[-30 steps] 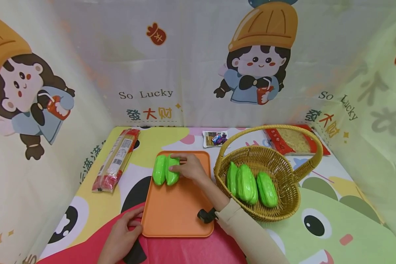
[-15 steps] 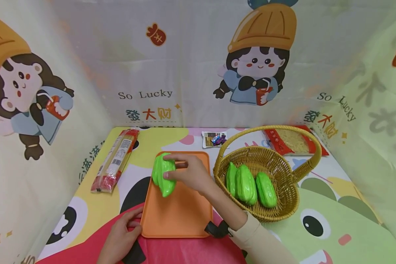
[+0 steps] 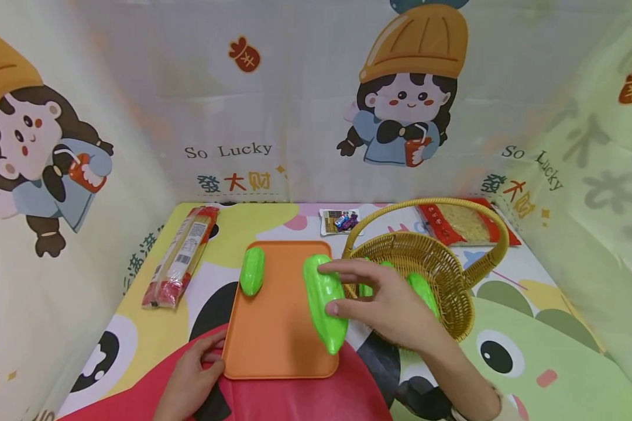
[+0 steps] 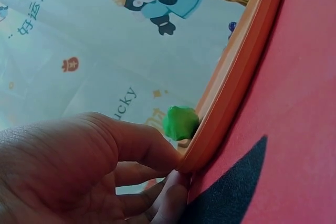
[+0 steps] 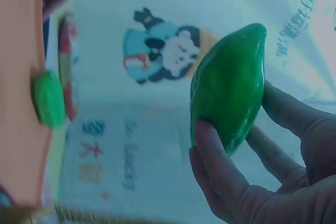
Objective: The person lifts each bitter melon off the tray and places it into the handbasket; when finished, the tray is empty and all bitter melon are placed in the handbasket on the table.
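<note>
My right hand (image 3: 395,301) holds a glossy green ridged fruit (image 3: 323,301), shaped like a star fruit, above the orange tray's right edge. In the right wrist view, thumb and fingers grip the fruit (image 5: 228,85) from both sides, its pointed tip free. Another green fruit (image 3: 252,271) lies at the upper left of the orange tray (image 3: 274,345). At the tray's lower left edge, my left hand (image 3: 193,371) pinches the rim, seen closer in the left wrist view, where the thumb meets the rim (image 4: 223,95). Beyond my right hand, the wicker basket (image 3: 455,292) contains several similar fruits, partly hidden.
Left of the tray lies a long red-and-clear packet (image 3: 181,257). A small packet (image 3: 339,222) lies behind the tray, and a red bag (image 3: 466,222) sits behind the basket. The basket's tall handle (image 3: 426,203) arches upward. Printed cloth walls (image 3: 295,105) enclose the table.
My right hand has lifted one green fruit off the tray and carried it right, toward the basket. The other fruit stays on the tray. My left hand keeps its place at the rim.
</note>
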Motion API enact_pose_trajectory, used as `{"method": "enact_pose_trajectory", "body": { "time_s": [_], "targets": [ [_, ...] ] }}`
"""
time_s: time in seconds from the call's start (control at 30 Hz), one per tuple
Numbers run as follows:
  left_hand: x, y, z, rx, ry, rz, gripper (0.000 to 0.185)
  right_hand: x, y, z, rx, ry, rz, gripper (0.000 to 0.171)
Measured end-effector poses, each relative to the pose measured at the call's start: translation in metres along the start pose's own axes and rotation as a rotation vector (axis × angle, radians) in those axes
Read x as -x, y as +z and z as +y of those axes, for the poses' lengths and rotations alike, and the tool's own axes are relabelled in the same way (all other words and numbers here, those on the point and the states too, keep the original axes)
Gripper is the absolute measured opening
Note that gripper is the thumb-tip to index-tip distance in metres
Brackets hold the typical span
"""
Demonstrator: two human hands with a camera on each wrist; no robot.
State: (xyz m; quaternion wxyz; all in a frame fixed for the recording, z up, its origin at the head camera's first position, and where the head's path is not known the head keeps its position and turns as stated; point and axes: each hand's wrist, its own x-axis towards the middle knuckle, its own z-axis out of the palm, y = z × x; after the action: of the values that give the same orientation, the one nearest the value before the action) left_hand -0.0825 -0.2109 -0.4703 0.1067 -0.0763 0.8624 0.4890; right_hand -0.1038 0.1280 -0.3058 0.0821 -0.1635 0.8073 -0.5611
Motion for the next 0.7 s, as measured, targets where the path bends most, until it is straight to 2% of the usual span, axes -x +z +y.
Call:
{"method": "enact_pose_trajectory", "body": {
  "time_s": [0.2, 0.37, 0.5, 0.7],
  "targets": [
    [0.003, 0.0, 0.001, 0.005, -0.001, 0.02, 0.051, 0.034, -0.043, 0.006, 0.046, -0.002, 0.072, 0.046],
    [0.003, 0.0, 0.001, 0.017, 0.01, 0.022, 0.051, 0.054, -0.08, 0.018, 0.223, 0.002, 0.156, 0.049],
    [0.003, 0.001, 0.001, 0.016, -0.003, 0.025, 0.052, 0.061, -0.102, 0.032, 0.379, 0.019, 0.195, 0.05],
    [0.002, 0.001, 0.001, 0.003, -0.007, 0.019, 0.052, 0.057, -0.116, 0.064, 0.443, 0.102, 0.182, 0.049]
  ]
}}
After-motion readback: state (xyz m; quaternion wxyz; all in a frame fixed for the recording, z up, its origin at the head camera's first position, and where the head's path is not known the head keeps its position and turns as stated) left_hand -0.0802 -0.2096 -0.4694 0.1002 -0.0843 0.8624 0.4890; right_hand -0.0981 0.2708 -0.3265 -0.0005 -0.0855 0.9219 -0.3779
